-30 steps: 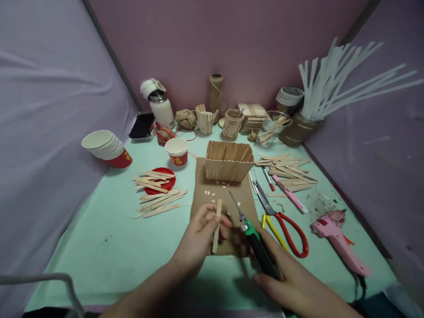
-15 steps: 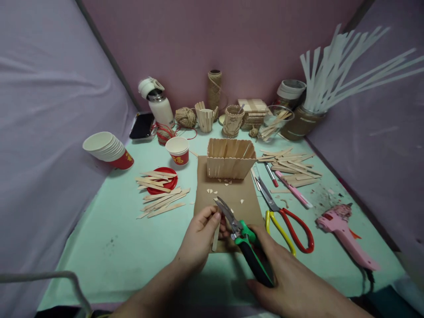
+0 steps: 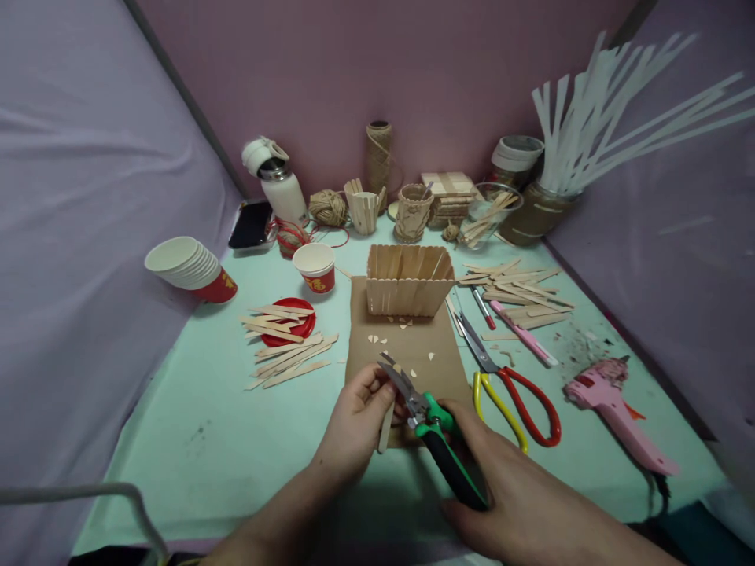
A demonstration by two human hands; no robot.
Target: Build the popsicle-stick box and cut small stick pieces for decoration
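Note:
Between the thumb and fingers of my left hand (image 3: 359, 413) is a wooden craft stick (image 3: 385, 428), held roughly upright over a brown cardboard sheet (image 3: 366, 314). My right hand (image 3: 501, 464) is closed around the green and black handles of garden shears (image 3: 436, 432). The shears' curved blades reach the stick's upper end, beside my left fingertips. Small cut-off stick ends (image 3: 405, 322) lie scattered on the cardboard. Beyond them stands a box made of craft sticks (image 3: 410, 295), at the sheet's far end.
Scissors (image 3: 487, 362) with red and yellow handles, a pink utility knife (image 3: 524, 334) and a pink glue gun (image 3: 619, 417) lie to the right. Loose sticks (image 3: 295, 358) and a red plate (image 3: 310, 324) are at left. Paper cups (image 3: 192, 271), twine (image 3: 329, 208) and jars line the back.
The shears' blades have shifted slightly left and down, and they now overlap the stick's top end. My left hand stays in nearly the same place, still holding the stick.

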